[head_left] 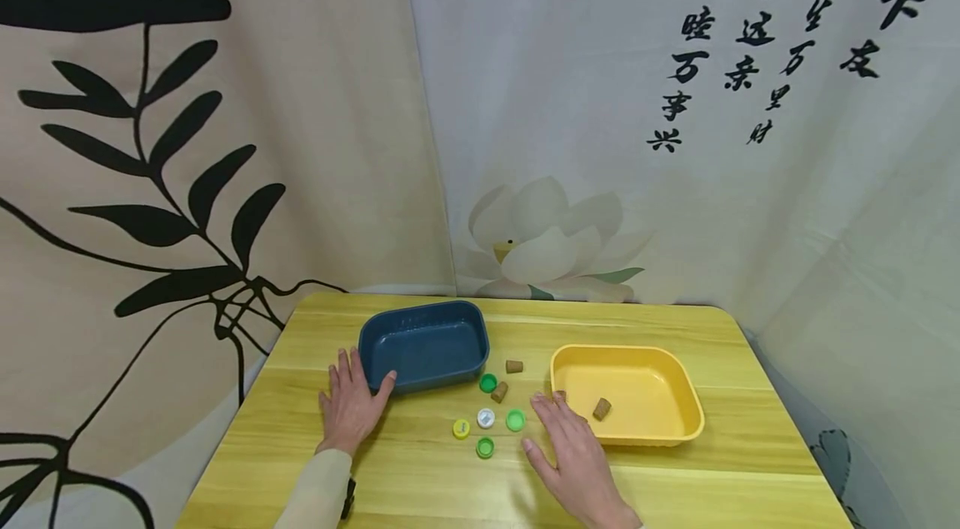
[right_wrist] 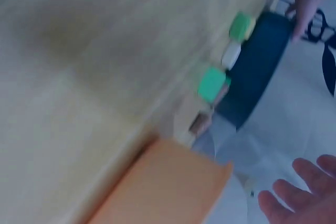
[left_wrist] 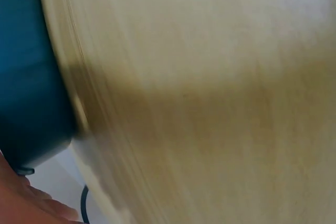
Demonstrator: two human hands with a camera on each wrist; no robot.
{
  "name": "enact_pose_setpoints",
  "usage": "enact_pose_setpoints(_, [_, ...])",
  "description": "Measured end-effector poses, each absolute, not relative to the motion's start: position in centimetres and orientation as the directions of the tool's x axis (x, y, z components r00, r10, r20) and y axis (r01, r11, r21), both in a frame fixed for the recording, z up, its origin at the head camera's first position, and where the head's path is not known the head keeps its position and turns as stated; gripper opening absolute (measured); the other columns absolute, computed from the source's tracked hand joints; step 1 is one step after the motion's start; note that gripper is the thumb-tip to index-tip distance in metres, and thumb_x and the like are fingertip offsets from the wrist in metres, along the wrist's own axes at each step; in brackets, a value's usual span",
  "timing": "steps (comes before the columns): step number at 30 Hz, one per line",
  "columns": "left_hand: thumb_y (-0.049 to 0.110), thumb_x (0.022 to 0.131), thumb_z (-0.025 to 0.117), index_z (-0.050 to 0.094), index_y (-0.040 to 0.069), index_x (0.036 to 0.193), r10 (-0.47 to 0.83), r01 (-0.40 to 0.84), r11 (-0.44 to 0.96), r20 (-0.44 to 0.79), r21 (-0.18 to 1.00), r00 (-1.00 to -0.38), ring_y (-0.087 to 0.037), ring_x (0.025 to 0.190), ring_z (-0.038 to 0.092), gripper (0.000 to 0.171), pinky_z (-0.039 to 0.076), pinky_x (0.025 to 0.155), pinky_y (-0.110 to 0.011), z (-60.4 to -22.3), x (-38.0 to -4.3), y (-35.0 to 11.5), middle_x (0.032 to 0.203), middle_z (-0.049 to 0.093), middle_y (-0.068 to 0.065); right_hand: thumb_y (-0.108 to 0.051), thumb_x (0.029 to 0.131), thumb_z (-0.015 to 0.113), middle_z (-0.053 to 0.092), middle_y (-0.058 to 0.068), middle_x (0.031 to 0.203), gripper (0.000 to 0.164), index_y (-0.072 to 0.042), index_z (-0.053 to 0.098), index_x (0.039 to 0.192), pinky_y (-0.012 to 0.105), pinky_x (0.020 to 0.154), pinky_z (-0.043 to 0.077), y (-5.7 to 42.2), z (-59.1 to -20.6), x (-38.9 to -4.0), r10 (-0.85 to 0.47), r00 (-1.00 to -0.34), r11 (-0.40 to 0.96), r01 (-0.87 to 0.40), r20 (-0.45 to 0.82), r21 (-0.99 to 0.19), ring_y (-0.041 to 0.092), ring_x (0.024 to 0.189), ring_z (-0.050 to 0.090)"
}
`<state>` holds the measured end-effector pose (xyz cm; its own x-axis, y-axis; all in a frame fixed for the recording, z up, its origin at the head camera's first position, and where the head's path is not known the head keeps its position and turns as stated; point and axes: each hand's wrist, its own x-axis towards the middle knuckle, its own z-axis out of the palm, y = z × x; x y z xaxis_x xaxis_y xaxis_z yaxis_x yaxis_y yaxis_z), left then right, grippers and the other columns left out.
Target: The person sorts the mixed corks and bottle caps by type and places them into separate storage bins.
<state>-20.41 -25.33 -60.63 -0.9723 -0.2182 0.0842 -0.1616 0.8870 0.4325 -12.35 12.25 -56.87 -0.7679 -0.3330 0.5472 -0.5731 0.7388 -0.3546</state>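
My left hand [head_left: 351, 404] is at the left end of a dark blue tray [head_left: 423, 346], fingers spread, thumb by its front edge. Over the front left corner of a yellow tray [head_left: 652, 396] my right hand [head_left: 576, 458] hovers with fingers extended and nothing in its grasp. One cork [head_left: 602, 409] lies inside the yellow tray, and another shows partly behind the right fingertips. Between the trays are two more corks, one [head_left: 513, 366] farther back, plus a white bottle cap [head_left: 486, 418], a yellow cap [head_left: 461, 429] and several green caps [head_left: 515, 420].
The wooden table [head_left: 420, 487] has its back edge against a hanging cloth [head_left: 337, 137] printed with black leaves. Black characters and a pale lotus decorate the cloth to the right. In the right wrist view, the caps [right_wrist: 212, 84] stand along the blue tray.
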Motion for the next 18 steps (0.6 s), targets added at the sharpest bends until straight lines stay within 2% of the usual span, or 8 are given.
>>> enact_pose_setpoints(5, [0.074, 0.089, 0.034, -0.002, 0.005, 0.155, -0.214, -0.168, 0.885, 0.059, 0.435, -0.975, -0.049, 0.142, 0.004, 0.102, 0.010, 0.100, -0.077, -60.7, -20.3, -25.5, 0.160, -0.004, -0.018, -0.036, 0.093, 0.062, 0.054, 0.009, 0.138, 0.053, -0.007, 0.054, 0.137, 0.056, 0.095, 0.044, 10.3, -58.2, -12.6, -0.383, -0.762, 0.702, -0.607, 0.522, -0.371, 0.037, 0.128, 0.047])
enact_pose_setpoints(8, [0.070, 0.091, 0.038, -0.001, 0.003, 0.155, -0.212, -0.166, 0.884, 0.059, 0.436, -0.976, -0.049, 0.142, 0.002, 0.100, 0.010, 0.100, -0.077, -60.7, -20.1, -25.5, 0.160, -0.002, -0.018, -0.036, 0.093, 0.062, 0.053, 0.010, 0.139, 0.052, -0.008, 0.054, 0.137, 0.056, 0.098, 0.042, 9.4, -58.7, -12.8, -0.394, -0.787, 0.710, -0.589, 0.475, -0.386, 0.037, 0.129, 0.045])
enact_pose_setpoints(15, [0.073, 0.090, 0.036, 0.001, 0.003, 0.155, -0.197, -0.143, 0.889, 0.081, 0.434, -0.977, -0.048, 0.142, 0.006, 0.101, 0.011, 0.099, -0.077, -61.0, -19.1, -25.9, 0.160, -0.002, -0.018, -0.047, 0.097, 0.051, 0.044, 0.013, 0.146, 0.057, -0.011, 0.048, 0.142, 0.057, 0.103, 0.034, 8.0, -59.9, -13.2, -0.399, -0.860, 0.756, -0.504, 0.317, -0.418, 0.037, 0.136, 0.036])
enact_pose_setpoints(18, [0.072, 0.090, 0.037, 0.000, 0.003, 0.155, -0.193, -0.140, 0.890, 0.079, 0.434, -0.978, -0.048, 0.142, 0.008, 0.101, 0.010, 0.099, -0.077, -60.9, -18.6, -25.9, 0.160, 0.000, -0.018, -0.044, 0.096, 0.055, 0.043, 0.017, 0.146, 0.058, -0.010, 0.048, 0.142, 0.060, 0.101, 0.036, 7.7, -60.5, -13.7, -0.400, -0.865, 0.770, -0.497, 0.304, -0.401, 0.042, 0.134, 0.037])
